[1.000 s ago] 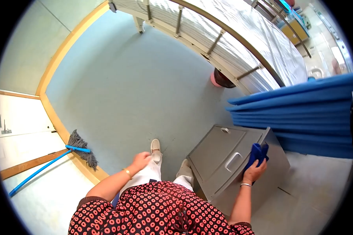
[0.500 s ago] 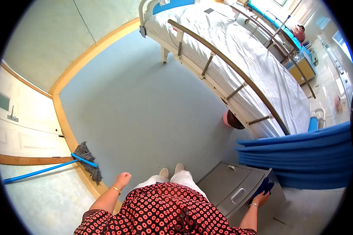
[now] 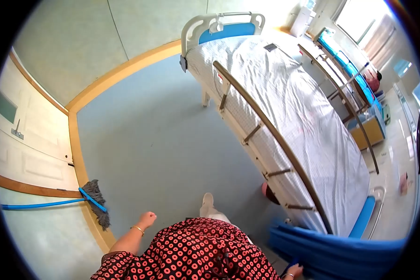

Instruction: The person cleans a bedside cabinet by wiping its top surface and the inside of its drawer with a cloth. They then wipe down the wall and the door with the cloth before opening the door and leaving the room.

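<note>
My left hand [image 3: 147, 220], with a bangle at the wrist, hangs beside the patterned shirt [image 3: 191, 242] with its fingers curled in and nothing visible in them. Low in the view, my right hand [image 3: 294, 270] is closed on a dark blue cloth [image 3: 287, 268], of which only a small part shows. The blue curtain [image 3: 336, 252] is just beyond and beside this hand.
A bed with white sheets [image 3: 284, 107] and a brown side rail [image 3: 270, 126] stands ahead on the right. A pinkish bin [image 3: 267, 191] is below the rail. A grey mop [image 3: 96, 198] with a blue handle leans by the door [image 3: 32, 140]. Farther off, a person [image 3: 372, 80] is near another bed.
The view has swung up and forward, showing more of the beds. The grey cabinet has left the view. My right hand has moved away from the cabinet, down to the bottom edge, near the curtain.
</note>
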Motion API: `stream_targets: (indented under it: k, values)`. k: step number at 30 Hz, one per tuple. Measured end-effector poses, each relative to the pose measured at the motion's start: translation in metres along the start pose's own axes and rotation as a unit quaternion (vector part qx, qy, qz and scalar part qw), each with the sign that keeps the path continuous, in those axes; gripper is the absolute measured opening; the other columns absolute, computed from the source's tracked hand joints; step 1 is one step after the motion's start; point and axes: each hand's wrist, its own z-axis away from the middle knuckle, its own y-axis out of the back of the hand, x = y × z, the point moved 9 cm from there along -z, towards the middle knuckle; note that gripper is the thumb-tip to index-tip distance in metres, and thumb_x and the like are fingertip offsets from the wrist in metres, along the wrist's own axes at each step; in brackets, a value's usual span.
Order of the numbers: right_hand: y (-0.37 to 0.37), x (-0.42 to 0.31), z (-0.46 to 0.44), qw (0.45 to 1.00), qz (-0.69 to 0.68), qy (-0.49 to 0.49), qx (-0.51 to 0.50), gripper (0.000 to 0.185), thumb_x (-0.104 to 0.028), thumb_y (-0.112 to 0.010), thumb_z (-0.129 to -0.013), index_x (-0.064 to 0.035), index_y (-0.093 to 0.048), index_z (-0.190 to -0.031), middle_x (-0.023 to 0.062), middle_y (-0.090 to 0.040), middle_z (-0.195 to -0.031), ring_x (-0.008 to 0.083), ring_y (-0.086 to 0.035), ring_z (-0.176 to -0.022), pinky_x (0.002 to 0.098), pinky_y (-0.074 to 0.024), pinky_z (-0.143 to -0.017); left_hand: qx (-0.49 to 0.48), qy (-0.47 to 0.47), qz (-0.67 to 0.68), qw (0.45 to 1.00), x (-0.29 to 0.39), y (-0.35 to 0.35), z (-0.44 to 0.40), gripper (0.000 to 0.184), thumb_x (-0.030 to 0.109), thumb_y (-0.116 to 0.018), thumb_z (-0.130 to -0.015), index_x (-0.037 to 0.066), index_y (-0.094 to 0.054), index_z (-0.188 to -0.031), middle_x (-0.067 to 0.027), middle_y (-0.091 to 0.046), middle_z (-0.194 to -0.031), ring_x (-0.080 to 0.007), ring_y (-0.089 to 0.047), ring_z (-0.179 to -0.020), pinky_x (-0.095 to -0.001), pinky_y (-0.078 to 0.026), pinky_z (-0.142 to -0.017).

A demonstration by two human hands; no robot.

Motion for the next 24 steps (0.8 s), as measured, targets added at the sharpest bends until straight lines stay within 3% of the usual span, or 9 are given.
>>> stream_targets:
  k: [1, 3, 7, 11, 17, 19, 21, 23, 24]
  values:
    - [0.004, -0.072, 0.004, 0.988, -0.078, 0.132, -0.028, 0.032, -0.015, -0.057, -0.082, 0.0005, -0.057, -0.110, 0.0183, -0.060, -0.106, 0.0336, -0.056, -0.101, 0.0396, -0.0431, -0.089, 0.001, 0.017, -0.014, 1.000, 0.015, 0.007, -0.002, 0.031, 0.027, -0.058, -0.080, 0.002, -0.063, -0.098, -0.0129, -0.065, -0.089, -0.0225, -0.062, -0.084, -0.0319, -0.048, -0.077]
    - [0.016, -0.211, 0.024, 0.895, -0.233, 0.367, -0.103, 0.031, -0.010, -0.058, -0.080, -0.0009, -0.057, -0.110, 0.0169, -0.059, -0.107, 0.0350, -0.054, -0.099, 0.0399, -0.0409, -0.089, 0.031, 0.004, 0.027, 0.999, 0.044, 0.018, -0.020, 0.031, 0.027, -0.058, -0.080, 0.003, -0.063, -0.099, -0.0122, -0.065, -0.089, -0.0218, -0.062, -0.084, -0.0318, -0.048, -0.076]
    - [0.136, -0.435, 0.116, 0.716, -0.184, 0.655, 0.159, 0.039, -0.002, -0.061, -0.073, -0.0028, -0.057, -0.111, 0.0183, -0.054, -0.112, 0.0365, -0.049, -0.104, 0.0431, -0.0374, -0.092, 0.070, -0.049, 0.132, 0.988, 0.110, 0.037, -0.027, 0.033, 0.027, -0.058, -0.080, 0.004, -0.061, -0.103, -0.0115, -0.065, -0.091, -0.0210, -0.061, -0.085, -0.0317, -0.048, -0.077]
    - [0.076, -0.560, 0.117, 0.689, -0.205, 0.688, 0.100, 0.048, -0.009, -0.066, -0.070, -0.0054, -0.053, -0.115, 0.0182, -0.052, -0.113, 0.0362, -0.049, -0.103, 0.0429, -0.0399, -0.089, 0.047, -0.078, 0.077, 0.993, 0.171, 0.040, -0.015, 0.033, 0.025, -0.058, -0.080, 0.002, -0.061, -0.104, -0.0141, -0.065, -0.093, -0.0220, -0.062, -0.086, -0.0319, -0.048, -0.079]
    - [0.059, -0.645, 0.184, 0.625, -0.133, 0.758, 0.134, 0.050, -0.015, -0.068, -0.069, -0.0068, -0.052, -0.115, 0.0173, -0.052, -0.106, 0.0346, -0.051, -0.093, 0.0427, -0.0443, -0.081, 0.004, -0.067, 0.084, 0.994, 0.124, 0.014, -0.061, 0.029, 0.025, -0.056, -0.078, 0.000, -0.064, -0.092, -0.0151, -0.065, -0.086, -0.0237, -0.063, -0.077, -0.0340, -0.049, -0.071]
    - [0.063, -0.680, 0.214, 0.609, -0.111, 0.775, 0.125, 0.050, -0.016, -0.068, -0.069, -0.0068, -0.052, -0.115, 0.0174, -0.052, -0.106, 0.0339, -0.052, -0.092, 0.0420, -0.0445, -0.081, -0.073, -0.008, -0.034, 0.997, 0.090, 0.000, -0.088, 0.028, 0.024, -0.056, -0.076, 0.000, -0.064, -0.087, -0.0154, -0.065, -0.081, -0.0265, -0.062, -0.074, -0.0358, -0.048, -0.068]
    - [0.063, -0.720, 0.238, 0.613, -0.117, 0.773, 0.112, 0.049, -0.016, -0.067, -0.070, -0.0073, -0.051, -0.116, 0.0164, -0.052, -0.106, 0.0345, -0.051, -0.093, 0.0414, -0.0445, -0.081, -0.071, -0.037, -0.078, 0.994, 0.061, 0.002, -0.118, 0.027, 0.024, -0.054, -0.076, 0.001, -0.065, -0.085, -0.0160, -0.064, -0.081, -0.0259, -0.061, -0.074, -0.0360, -0.047, -0.068]
    - [0.061, -0.760, 0.264, 0.612, -0.115, 0.773, 0.122, 0.049, -0.017, -0.067, -0.071, -0.0074, -0.051, -0.116, 0.0162, -0.052, -0.106, 0.0341, -0.052, -0.094, 0.0405, -0.0444, -0.082, -0.070, -0.064, -0.117, 0.989, 0.078, 0.016, -0.140, 0.026, 0.023, -0.053, -0.076, 0.001, -0.065, -0.084, -0.0166, -0.063, -0.081, -0.0253, -0.060, -0.073, -0.0362, -0.046, -0.067]
    - [0.061, -0.779, 0.280, 0.605, -0.113, 0.778, 0.127, 0.049, -0.017, -0.067, -0.071, -0.0078, -0.051, -0.117, 0.0164, -0.053, -0.106, 0.0339, -0.052, -0.094, 0.0406, -0.0443, -0.082, -0.049, -0.022, -0.074, 0.996, 0.095, 0.045, -0.146, 0.026, 0.023, -0.053, -0.078, 0.001, -0.064, -0.087, -0.0167, -0.064, -0.084, -0.0259, -0.061, -0.077, -0.0362, -0.047, -0.070]
